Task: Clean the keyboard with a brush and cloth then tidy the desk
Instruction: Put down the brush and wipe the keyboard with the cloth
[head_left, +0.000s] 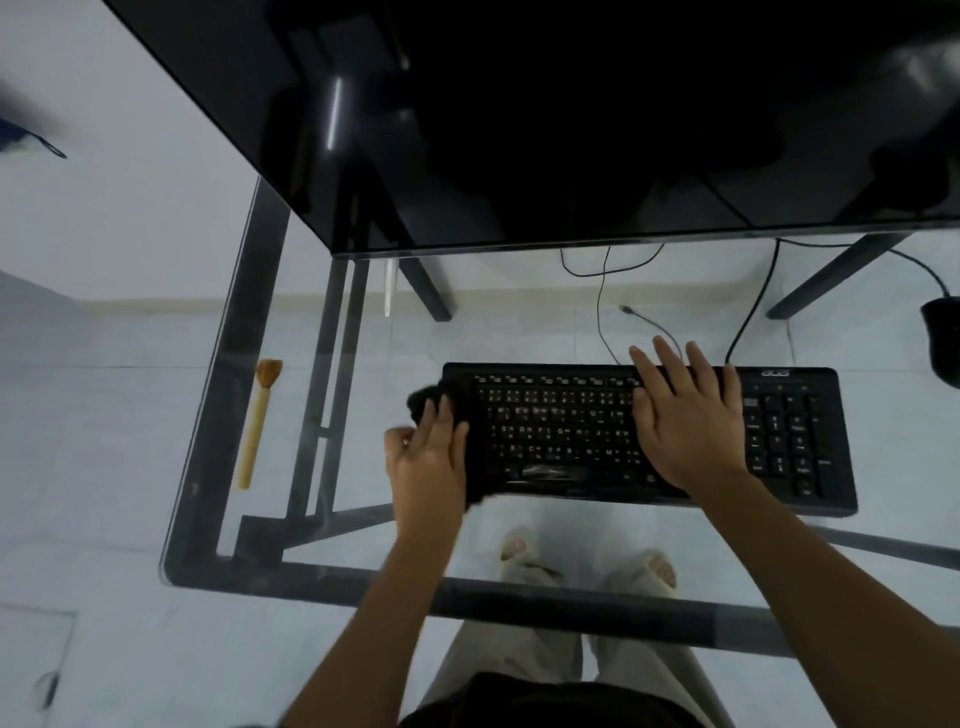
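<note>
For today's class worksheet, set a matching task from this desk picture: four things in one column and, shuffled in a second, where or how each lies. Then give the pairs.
1. brush
2. cloth
3. right hand
4. mouse

A. flat on the keyboard
B. on the desk, right of the keyboard
C. gripped by the left hand at the keyboard's left end
D. alone on the desk, left of the keyboard

Pairs: 1-D, 2-C, 3-A, 4-B
</note>
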